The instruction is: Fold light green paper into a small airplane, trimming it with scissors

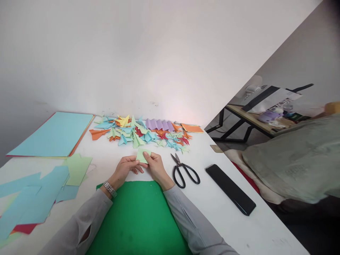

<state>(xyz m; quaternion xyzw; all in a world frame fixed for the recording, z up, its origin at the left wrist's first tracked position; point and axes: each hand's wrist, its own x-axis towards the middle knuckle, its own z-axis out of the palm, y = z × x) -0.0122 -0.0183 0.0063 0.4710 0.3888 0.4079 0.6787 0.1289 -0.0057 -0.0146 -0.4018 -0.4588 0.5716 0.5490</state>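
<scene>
A small light green paper [142, 155] is held up between both hands, just beyond the far edge of a green mat [138, 216]. My right hand [156, 166] pinches it, the thumb lying on its face. The fingers of my left hand [124, 170] close on its lower left edge; a metal watch is on that wrist. Behind the paper lies a long heap of folded paper pieces [138, 140] in several colours, with a pleated purple strip [159, 125] among them. Black-handled scissors [183, 170] lie partly open to the right of my right hand.
Large blue sheets [57, 132] are stacked at the back left, with loose cut paper [47, 187] nearer. A long black case [230, 189] lies on the right of the white table [207, 219]. Beyond stand a cluttered side table [249, 115] and draped grey-green cloth [289, 159].
</scene>
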